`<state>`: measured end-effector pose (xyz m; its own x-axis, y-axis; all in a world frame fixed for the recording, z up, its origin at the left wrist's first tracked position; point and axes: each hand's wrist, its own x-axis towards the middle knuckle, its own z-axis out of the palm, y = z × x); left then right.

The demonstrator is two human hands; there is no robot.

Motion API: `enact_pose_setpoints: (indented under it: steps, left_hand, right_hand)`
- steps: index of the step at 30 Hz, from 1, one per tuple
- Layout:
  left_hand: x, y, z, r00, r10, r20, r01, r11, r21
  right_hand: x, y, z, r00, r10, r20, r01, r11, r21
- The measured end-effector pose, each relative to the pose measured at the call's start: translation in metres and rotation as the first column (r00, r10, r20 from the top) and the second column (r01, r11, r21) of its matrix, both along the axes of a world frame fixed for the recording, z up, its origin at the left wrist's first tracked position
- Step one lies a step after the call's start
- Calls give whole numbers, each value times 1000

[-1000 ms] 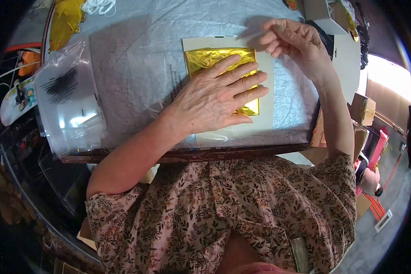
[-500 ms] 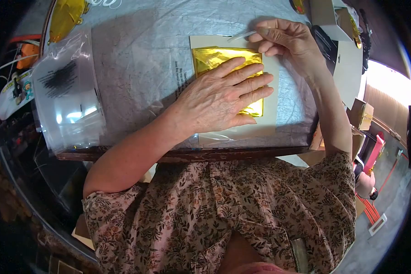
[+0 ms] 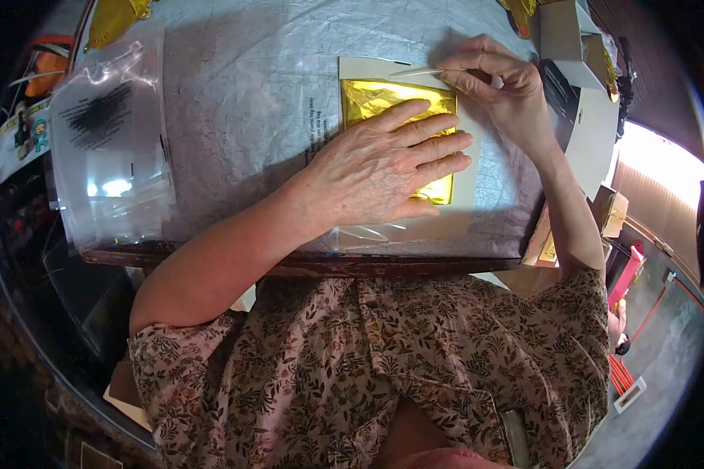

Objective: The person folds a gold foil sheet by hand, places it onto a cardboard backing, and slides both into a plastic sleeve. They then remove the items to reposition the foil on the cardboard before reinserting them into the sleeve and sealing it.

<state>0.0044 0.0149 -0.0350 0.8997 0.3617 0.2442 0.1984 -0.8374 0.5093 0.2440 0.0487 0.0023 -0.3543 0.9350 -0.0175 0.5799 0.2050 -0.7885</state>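
A shiny gold foil packet [image 3: 360,95] lies on a beige card [image 3: 446,223], in what looks like a clear plastic bag with small dark print at its left. Flat across the packet rests my left hand [image 3: 395,160], fingers spread. My right hand [image 3: 501,82] is at the card's upper right corner. Its thumb and fingers pinch a thin pale strip [image 3: 417,72] that reaches left over the card's top part. The strip's exact kind is hard to make out.
A stack of clear plastic bags [image 3: 109,172] lies at the table's left. Gold foil pieces [image 3: 117,19] are at the upper left. On the right stand an open box [image 3: 559,35] and a dark object [image 3: 559,90]. The table's front edge [image 3: 321,266] runs before my body.
My right hand has turned and moved slightly down, bringing the strip nearer level over the card's top. My left hand stays flat on the packet. The view has shifted slightly.
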Motion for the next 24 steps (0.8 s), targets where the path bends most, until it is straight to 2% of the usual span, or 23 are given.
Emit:
enact_pose_setpoints:
  steps: [2,3,5,10,12,14,15,17,21,23,24]
  left_hand:
    - [1,-1,-2,1000,18,13,-19,998,55]
    - [1,-1,-3,999,35,24,-38,994,107]
    - [2,-1,-3,999,38,13,-39,993,111]
    - [-4,-1,-4,1000,18,-4,-17,995,98]
    - [-5,-2,-2,999,7,-31,-6,999,38]
    - [-4,-2,-2,999,11,-33,-10,1000,16]
    - [-1,-1,0,999,18,-32,-18,1000,-4]
    - [-1,0,2,999,14,-38,-14,1000,-3]
    - [-3,2,5,999,12,-47,-14,1000,-26]
    - [-3,1,4,999,13,-46,-14,999,-35]
    - [-3,1,3,999,10,-44,-12,999,-45]
  right_hand:
    - [-6,-4,-9,989,-62,-132,69,996,50]
    - [-5,-5,-13,989,-59,-133,66,997,51]
    - [-3,-7,-19,999,-18,-45,25,986,162]
    - [-9,-7,-21,999,27,36,-36,960,279]
    - [-7,-4,-20,997,52,63,-70,942,329]
    - [-4,1,-18,977,118,175,-184,883,433]
    - [-1,5,-14,977,120,176,-186,883,430]
    - [1,7,-11,939,199,282,-321,805,499]
    - [0,3,-14,915,168,368,-369,720,588]
    - [-2,3,-13,888,130,441,-419,622,661]
    - [-1,3,-14,888,130,440,-418,624,660]
